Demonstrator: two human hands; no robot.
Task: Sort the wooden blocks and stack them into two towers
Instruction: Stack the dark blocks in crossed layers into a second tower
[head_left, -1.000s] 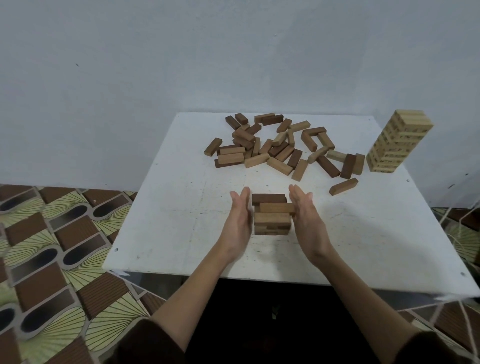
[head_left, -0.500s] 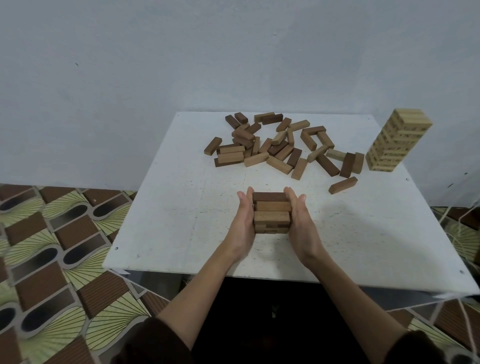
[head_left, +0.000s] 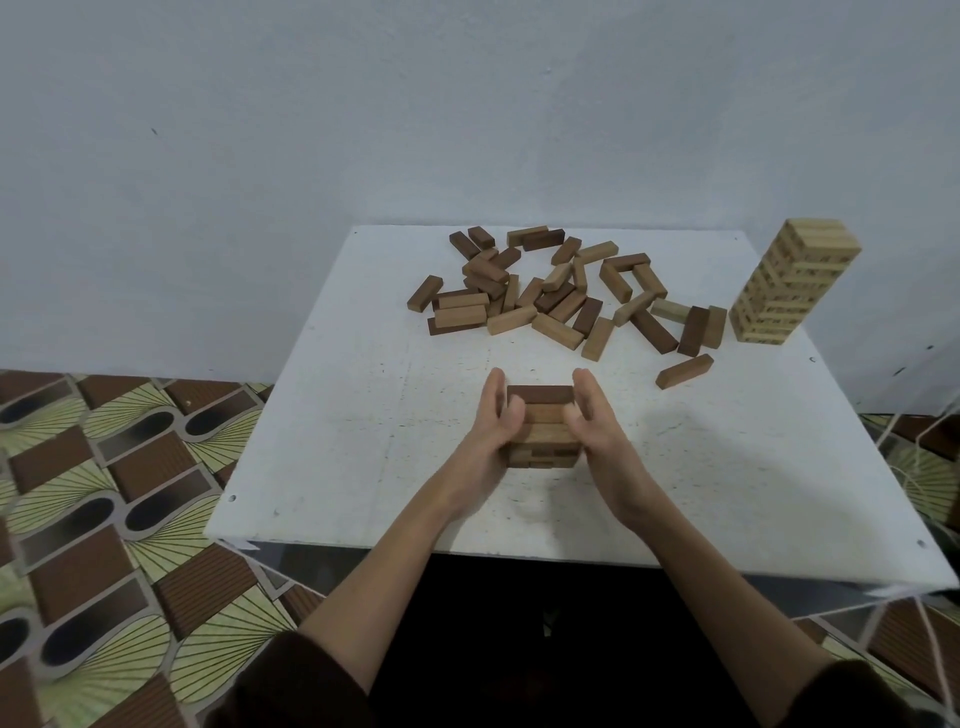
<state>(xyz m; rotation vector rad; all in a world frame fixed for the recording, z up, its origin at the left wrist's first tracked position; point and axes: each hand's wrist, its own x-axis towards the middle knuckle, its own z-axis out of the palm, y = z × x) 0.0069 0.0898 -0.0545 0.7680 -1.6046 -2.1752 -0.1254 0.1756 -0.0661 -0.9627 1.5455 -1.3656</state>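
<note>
A short stack of dark and mid-brown blocks (head_left: 543, 422) stands on the white table (head_left: 363, 441), near its front. My left hand (head_left: 491, 434) presses flat against the stack's left side and my right hand (head_left: 597, 434) against its right side. The fingers of both point away from me, and the thumbs lie over the top edges. A tall tower of pale blocks (head_left: 795, 288) stands at the table's right edge. Behind the stack lies a loose pile of mixed dark and light blocks (head_left: 545, 293).
One light block (head_left: 683, 370) lies alone between the pile and the front right of the table. A grey wall rises right behind the table. Patterned floor tiles (head_left: 104, 493) show to the left, and thin cords (head_left: 930, 457) hang off the table's right side.
My hands stood a little apart from the short stack a second ago; they have closed in and now press its two sides. The stack has stayed in place.
</note>
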